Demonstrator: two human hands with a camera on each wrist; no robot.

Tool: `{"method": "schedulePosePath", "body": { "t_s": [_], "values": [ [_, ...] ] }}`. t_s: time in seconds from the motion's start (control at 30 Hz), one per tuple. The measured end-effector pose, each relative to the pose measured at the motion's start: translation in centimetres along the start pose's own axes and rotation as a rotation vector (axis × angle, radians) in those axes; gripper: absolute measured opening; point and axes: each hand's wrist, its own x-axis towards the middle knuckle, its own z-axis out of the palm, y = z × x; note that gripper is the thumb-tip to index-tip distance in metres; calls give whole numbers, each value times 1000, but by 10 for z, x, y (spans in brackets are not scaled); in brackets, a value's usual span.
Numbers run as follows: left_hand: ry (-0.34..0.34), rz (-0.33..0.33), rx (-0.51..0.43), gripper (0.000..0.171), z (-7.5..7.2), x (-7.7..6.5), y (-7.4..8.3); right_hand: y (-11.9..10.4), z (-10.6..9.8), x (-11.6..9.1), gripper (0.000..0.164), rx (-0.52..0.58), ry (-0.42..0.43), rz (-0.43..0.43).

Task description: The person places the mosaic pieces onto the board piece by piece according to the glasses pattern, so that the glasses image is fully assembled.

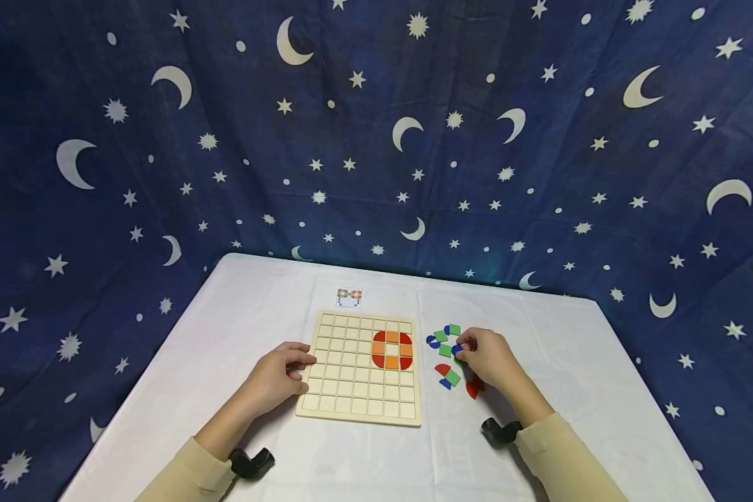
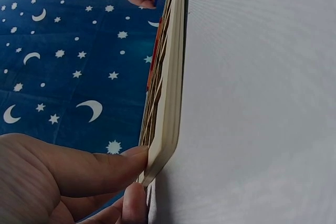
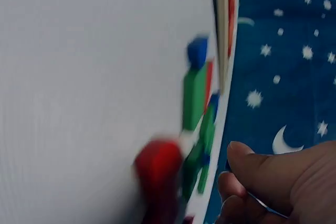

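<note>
My left hand (image 1: 276, 376) holds the left edge of a pale wooden grid board (image 1: 345, 390); in the left wrist view its thumb and a finger meet the edge near a rounded corner. On the board's right part, red rounded-corner tiles (image 1: 379, 361) and orange square tiles (image 1: 392, 362) form a ring. Right of the board, my right hand (image 1: 486, 354) pinches a small blue tile (image 1: 457, 350) between thumb and finger; its full shape is hidden. Below and beside that hand lie loose green square tiles (image 1: 445, 351), blue tiles (image 1: 445, 383) and red tiles (image 1: 442, 369).
A small printed pattern card (image 1: 348, 298) lies behind the board on the white-covered table (image 1: 257, 300). Black wrist mounts (image 1: 251, 464) sit at both sleeves. A dark blue curtain (image 1: 351, 139) with moons and stars hangs behind and beside the table.
</note>
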Motion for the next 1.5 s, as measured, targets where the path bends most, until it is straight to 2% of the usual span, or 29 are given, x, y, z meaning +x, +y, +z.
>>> {"method": "schedulePosePath", "body": {
  "t_s": [0.33, 0.57, 0.7, 0.9, 1.5],
  "values": [
    [-3, 3, 7, 46, 0, 0, 0, -46, 29, -28, 15, -7, -72, -129],
    [-1, -4, 6, 46, 0, 0, 0, -65, 47, -38, 17, -12, -136, -185],
    [-1, -1, 5, 46, 0, 0, 0, -68, 55, -39, 15, -26, -149, -203],
    [-3, 1, -2, 47, 0, 1, -1, -68, 61, -37, 16, -25, -123, -234],
    [-10, -8, 13, 48, -1, 0, 2, -70, 63, -36, 16, -23, -95, -170]
  ]
}}
